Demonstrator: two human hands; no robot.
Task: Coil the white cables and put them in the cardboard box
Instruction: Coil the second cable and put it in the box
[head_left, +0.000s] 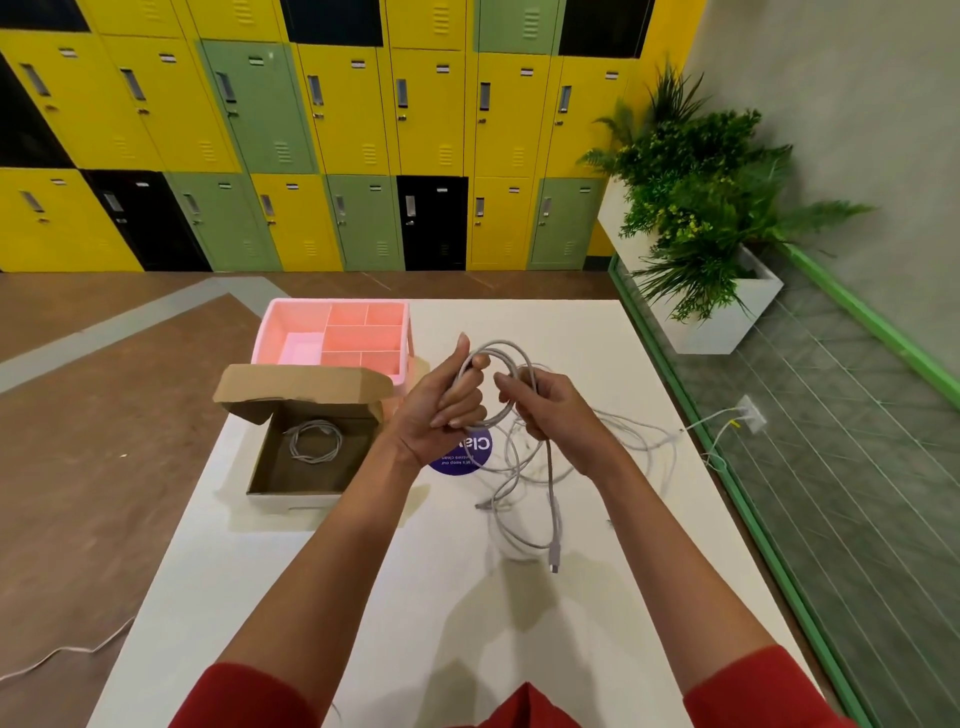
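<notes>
Both hands hold one white cable (500, 347) above the white table (395, 597). My left hand (444, 402) grips a round loop of it. My right hand (545, 405) pinches the same cable beside the loop, and the free end hangs down to a plug (554, 561). More white cables (631, 434) lie tangled on the table under and to the right of my hands. The open cardboard box (291, 496) stands at the table's left edge, lid flipped back, with one coiled white cable (315, 440) inside.
A pink divided organiser (270, 325) stands behind the box. A round purple sticker (460, 457) lies under my hands. A green-framed glass partition (727, 467) runs along the table's right side, with a planter (717, 327) beyond. Lockers line the far wall.
</notes>
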